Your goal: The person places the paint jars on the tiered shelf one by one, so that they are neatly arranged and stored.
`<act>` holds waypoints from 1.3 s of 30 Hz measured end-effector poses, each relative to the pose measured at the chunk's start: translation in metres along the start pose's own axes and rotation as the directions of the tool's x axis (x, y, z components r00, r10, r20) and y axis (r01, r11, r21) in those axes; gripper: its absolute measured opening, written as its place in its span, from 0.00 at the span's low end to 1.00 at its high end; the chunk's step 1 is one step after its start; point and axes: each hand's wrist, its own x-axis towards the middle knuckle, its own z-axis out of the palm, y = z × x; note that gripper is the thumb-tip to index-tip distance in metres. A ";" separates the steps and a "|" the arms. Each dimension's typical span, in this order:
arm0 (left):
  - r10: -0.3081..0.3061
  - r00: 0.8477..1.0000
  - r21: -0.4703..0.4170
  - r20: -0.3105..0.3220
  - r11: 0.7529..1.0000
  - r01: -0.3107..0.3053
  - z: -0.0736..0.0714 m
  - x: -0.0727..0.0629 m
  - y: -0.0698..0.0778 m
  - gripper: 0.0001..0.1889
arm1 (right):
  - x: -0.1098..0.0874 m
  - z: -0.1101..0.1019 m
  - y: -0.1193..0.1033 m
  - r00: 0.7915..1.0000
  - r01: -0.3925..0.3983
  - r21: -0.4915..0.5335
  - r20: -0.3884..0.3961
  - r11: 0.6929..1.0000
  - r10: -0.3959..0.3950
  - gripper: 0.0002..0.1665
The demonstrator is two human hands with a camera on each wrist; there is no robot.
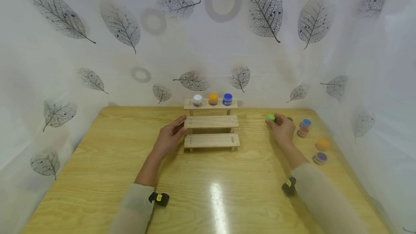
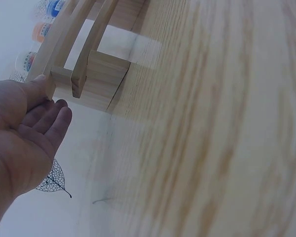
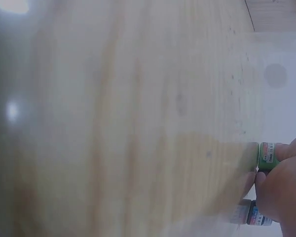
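Observation:
A three-step wooden stand (image 1: pixel 211 140) is at the middle of the far side of the table. At its left end, my left hand (image 1: pixel 168 137) holds the edge of the middle step between thumb and forefinger; the other fingers hang bent below in the left wrist view. On the top step stand a white paint jar (image 1: pixel 197 100), an orange paint jar (image 1: pixel 213 99) and a blue paint jar (image 1: pixel 227 99). To the right of the stand, my right hand (image 1: pixel 283 130) pinches a green paint jar (image 1: pixel 270 118), at or very near the tabletop.
A dark jar (image 1: pixel 290 119) is mostly hidden behind the right hand. Along the table's right side are a light blue jar (image 1: pixel 305 123), a reddish-brown jar (image 1: pixel 303 131), another orange jar (image 1: pixel 323 144) and a purple jar (image 1: pixel 320 158). A leaf-patterned curtain (image 1: pixel 208 46) borders the table.

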 end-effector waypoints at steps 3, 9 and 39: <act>-0.005 1.000 -0.001 0.000 1.000 0.005 0.001 -0.001 0.000 0.28 | -0.001 0.000 0.002 1.000 0.013 -0.013 0.003 1.000 -0.013 0.30; -0.003 1.000 -0.002 -0.001 1.000 0.003 0.000 -0.001 -0.001 0.28 | -0.004 -0.002 0.000 0.997 0.075 -0.002 -0.001 0.997 -0.075 0.28; 0.010 1.000 -0.001 0.008 1.000 -0.010 -0.002 0.005 -0.002 0.28 | -0.037 0.012 -0.077 0.915 0.272 0.221 0.242 0.937 -0.323 0.25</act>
